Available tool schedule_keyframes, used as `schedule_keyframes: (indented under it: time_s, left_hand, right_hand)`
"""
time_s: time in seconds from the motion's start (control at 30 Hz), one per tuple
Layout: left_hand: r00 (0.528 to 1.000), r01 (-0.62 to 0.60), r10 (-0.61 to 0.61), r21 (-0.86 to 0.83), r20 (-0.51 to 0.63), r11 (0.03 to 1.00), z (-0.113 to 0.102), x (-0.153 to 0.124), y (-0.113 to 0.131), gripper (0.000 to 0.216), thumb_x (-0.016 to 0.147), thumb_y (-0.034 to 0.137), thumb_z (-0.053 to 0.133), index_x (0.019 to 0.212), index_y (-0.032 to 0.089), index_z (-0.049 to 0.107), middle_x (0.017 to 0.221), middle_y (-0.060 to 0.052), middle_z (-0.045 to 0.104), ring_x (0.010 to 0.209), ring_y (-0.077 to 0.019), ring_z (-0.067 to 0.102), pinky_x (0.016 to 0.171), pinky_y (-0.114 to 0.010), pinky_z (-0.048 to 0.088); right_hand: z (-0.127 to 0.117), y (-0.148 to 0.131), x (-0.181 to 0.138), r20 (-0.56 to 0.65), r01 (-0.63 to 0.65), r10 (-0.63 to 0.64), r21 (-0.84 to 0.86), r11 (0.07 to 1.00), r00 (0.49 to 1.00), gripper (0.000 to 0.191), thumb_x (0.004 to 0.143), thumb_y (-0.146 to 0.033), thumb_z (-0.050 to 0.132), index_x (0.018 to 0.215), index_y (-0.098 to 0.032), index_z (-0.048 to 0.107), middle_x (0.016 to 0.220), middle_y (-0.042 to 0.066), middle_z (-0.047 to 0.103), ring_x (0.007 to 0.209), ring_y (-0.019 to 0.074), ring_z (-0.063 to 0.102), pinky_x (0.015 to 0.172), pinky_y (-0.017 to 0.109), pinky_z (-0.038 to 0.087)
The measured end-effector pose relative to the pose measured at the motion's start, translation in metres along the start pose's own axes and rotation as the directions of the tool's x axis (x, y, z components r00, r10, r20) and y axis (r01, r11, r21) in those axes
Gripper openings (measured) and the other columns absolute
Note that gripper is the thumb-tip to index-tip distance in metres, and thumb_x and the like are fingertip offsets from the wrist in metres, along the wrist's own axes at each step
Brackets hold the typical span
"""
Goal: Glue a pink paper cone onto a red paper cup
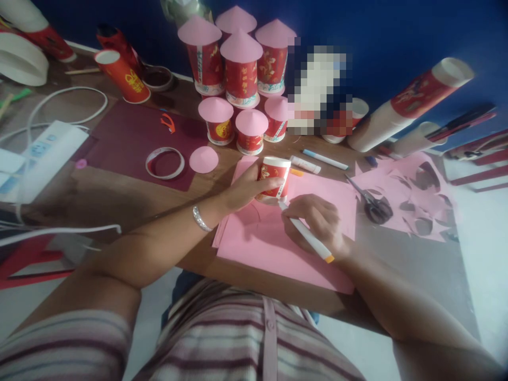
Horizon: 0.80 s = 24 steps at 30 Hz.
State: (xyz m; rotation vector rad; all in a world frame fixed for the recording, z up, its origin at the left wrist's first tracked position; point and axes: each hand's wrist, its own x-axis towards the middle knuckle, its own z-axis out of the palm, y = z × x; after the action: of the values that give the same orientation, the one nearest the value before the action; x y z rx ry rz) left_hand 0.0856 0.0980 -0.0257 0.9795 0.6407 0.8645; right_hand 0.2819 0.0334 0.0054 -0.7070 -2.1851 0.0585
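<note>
My left hand [254, 185] grips a red paper cup [274, 172] with a white rim, tilted slightly above the pink paper. Between the fingers of my right hand [315, 222] is a white marker [309, 238] with an orange end. Its tip meets or nearly meets the cup's lower edge; I cannot tell which. Under both hands lie sheets of pink paper [254, 246], with a faint curved line near the cup. Just behind the cup rest a white marker cap-like tube [305, 164], an orange piece [297, 172] and a blue-ended marker [325, 159].
Several red cups with pink cone tops [242, 69] stand at the back. Scissors [371, 203] lie on cut pink scraps [405, 196] to the right. Leftward are a paper ring [164, 163], a pink cone [203, 160], a maroon sheet [130, 135] and a white power strip [47, 159].
</note>
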Motion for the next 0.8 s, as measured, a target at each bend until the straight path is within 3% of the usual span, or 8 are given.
schedule_keyframes:
  time_s: [0.57, 0.8]
  left_hand:
    - [0.999, -0.014, 0.014, -0.007, 0.037, 1.0, -0.001, 0.0006, -0.0008, 0.042, 0.082, 0.032, 0.085, 0.107, 0.018, 0.055, 0.087, -0.001, 0.072, 0.075, -0.0138, 0.072, 0.066, -0.024, 0.055]
    - [0.998, -0.035, 0.033, 0.036, 0.044, 0.999, -0.0022, -0.0001, -0.0019, 0.038, 0.086, 0.036, 0.081, 0.108, 0.017, 0.056, 0.091, -0.003, 0.073, 0.083, -0.0146, 0.073, 0.072, -0.025, 0.057]
  right_hand:
    - [0.0004, 0.0009, -0.0008, 0.02, 0.006, -0.006, -0.019, 1.0, 1.0, 0.024, 0.089, -0.003, 0.064, 0.099, -0.023, 0.057, 0.076, -0.001, 0.065, 0.068, 0.0163, 0.066, 0.064, 0.03, 0.059]
    - [0.0012, 0.0022, -0.0009, 0.008, -0.011, 0.011, -0.018, 1.0, 1.0, 0.023, 0.09, -0.004, 0.063, 0.099, -0.024, 0.057, 0.076, -0.001, 0.066, 0.069, 0.0162, 0.067, 0.065, 0.03, 0.06]
